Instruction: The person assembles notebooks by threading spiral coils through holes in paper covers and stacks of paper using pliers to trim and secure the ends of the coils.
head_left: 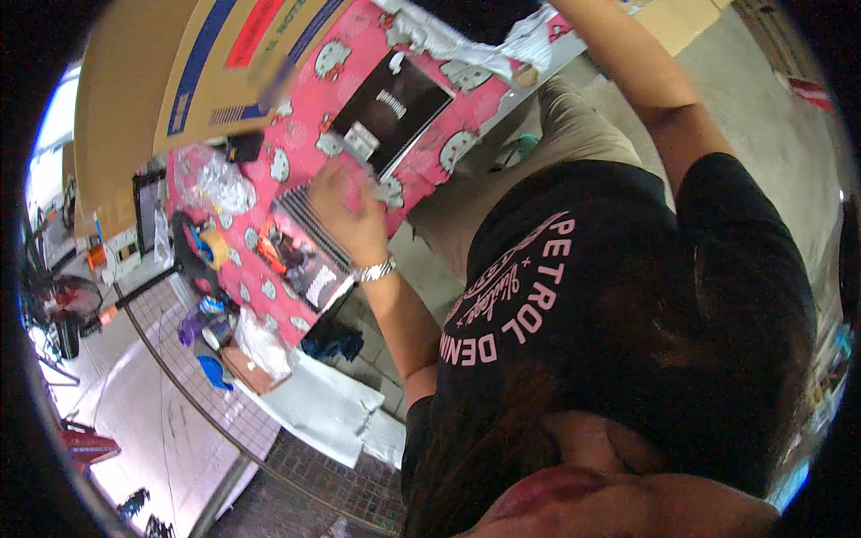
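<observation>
My left hand (352,215), with a metal-banded watch (375,270) at the wrist, is over a pink table cover (421,175) with white cartoon cats. Its fingers are blurred; they look apart from the thumb, with pink cover showing between. Beneath the hand and wrist lies a flat, book-like item (309,251) with a striped edge and colourful pictures. Just beyond the fingers is a flat black item (408,112), also book-like, bearing a small white-and-grey block (362,140). My right arm (628,63) reaches out past the top edge, its hand outside the picture.
A large cardboard box (215,72) stands at the far left of the table. Crumpled clear plastic (211,184), a tape roll (213,248) and a white plastic bag (262,345) crowd the left edge. White crinkled sheeting (457,40) lies at the top; a fan (73,300) stands far left.
</observation>
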A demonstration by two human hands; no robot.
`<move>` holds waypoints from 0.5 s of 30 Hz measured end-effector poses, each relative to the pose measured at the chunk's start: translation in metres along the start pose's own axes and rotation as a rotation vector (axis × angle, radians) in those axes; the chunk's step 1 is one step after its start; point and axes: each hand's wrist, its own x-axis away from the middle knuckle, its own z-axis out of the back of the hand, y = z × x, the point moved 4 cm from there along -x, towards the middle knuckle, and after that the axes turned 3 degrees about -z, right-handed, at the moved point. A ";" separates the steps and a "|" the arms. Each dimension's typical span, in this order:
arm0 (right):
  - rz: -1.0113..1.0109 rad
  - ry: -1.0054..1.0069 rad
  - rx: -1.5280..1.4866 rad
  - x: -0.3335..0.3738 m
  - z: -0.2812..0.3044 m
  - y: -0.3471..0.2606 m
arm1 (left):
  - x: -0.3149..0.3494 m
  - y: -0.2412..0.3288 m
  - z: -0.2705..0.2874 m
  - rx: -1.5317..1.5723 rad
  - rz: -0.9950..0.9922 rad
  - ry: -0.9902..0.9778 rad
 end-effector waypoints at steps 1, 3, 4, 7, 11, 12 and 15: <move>-0.039 0.098 -0.093 -0.003 0.005 -0.002 | -0.010 0.008 -0.031 -0.032 -0.111 -0.138; -0.103 0.230 -0.233 -0.008 0.021 0.004 | -0.016 0.006 -0.083 -0.090 -0.239 -0.370; -0.135 0.268 -0.288 -0.011 0.033 0.009 | -0.015 0.001 -0.102 -0.124 -0.260 -0.470; -0.144 0.389 -0.420 -0.009 0.073 0.012 | -0.017 -0.009 -0.123 -0.214 -0.277 -0.697; -0.113 0.490 -0.670 0.004 0.100 0.004 | -0.023 -0.005 -0.131 -0.306 -0.391 -0.802; -0.108 0.505 -0.778 0.014 0.106 -0.003 | -0.025 -0.004 -0.133 -0.308 -0.420 -0.824; -0.204 0.275 -0.789 0.041 0.102 -0.043 | -0.027 0.004 -0.139 -0.408 -0.471 -0.857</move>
